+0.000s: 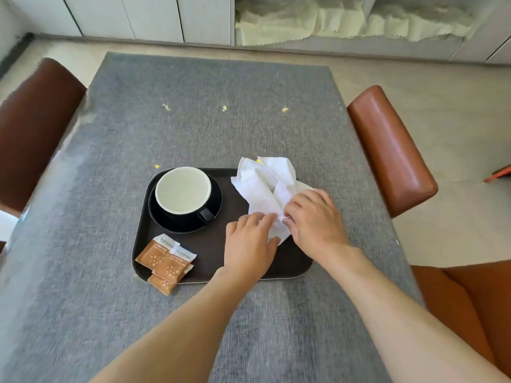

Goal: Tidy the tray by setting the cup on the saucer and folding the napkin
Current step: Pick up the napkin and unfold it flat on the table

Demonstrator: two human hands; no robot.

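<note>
napkin (265, 186) lies crumpled and white on the right part of the tray (210, 244), its far edge hanging over the tray's far rim onto the counter (193, 106). its near corner is partly hidden under both hands, so the shape of that end is hard to make out. left hand (249, 244) rests palm down on the tray with its fingers pinching the near edge of the napkin. right hand (312, 217) is closed on the same edge just beside it, fingertips nipping the paper; the two hands nearly touch.

one cup (182, 190), black outside and pale inside, sits upright on one black saucer (214, 214) in the left far part of the tray, handle pointing toward the near right. the saucer's far left rim is hidden behind the cup.

three small orange and white packets (166, 258) overlap at the tray's near left corner; the lowest hangs over the rim onto the counter, and their printing is too small to read.

three brown chairs stand around the counter: one (36, 128) at left, one (392, 147) at right, and one (470, 299) at near right, cut off by the frame edge. both forearms are cut off at the bottom.
</note>
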